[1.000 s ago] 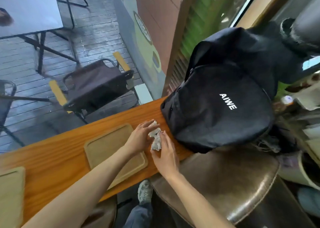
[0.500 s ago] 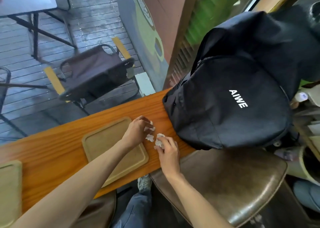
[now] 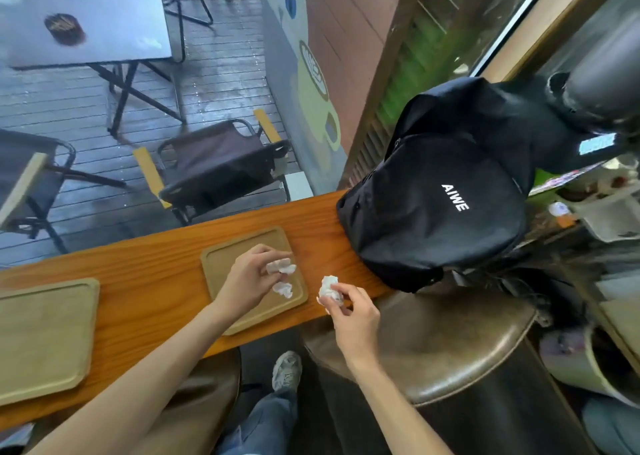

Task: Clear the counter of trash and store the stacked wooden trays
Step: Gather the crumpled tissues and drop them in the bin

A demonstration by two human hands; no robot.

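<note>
Now the left hand (image 3: 251, 278) pinches a crumpled tissue (image 3: 281, 267) over the near wooden tray (image 3: 221, 264), another wad (image 3: 283, 289) just below it at six o'clock. At three o'clock, the right hand (image 3: 349, 312) pinches a tissue ball (image 3: 329, 287) above the tabletop (image 3: 156, 274); a second tray (image 3: 45, 333) lies at nine o'clock.

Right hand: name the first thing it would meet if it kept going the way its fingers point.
Probably the wooden tray: the right hand, pinching a tissue wad, points up-left toward its near corner. Depth is unclear.
</note>
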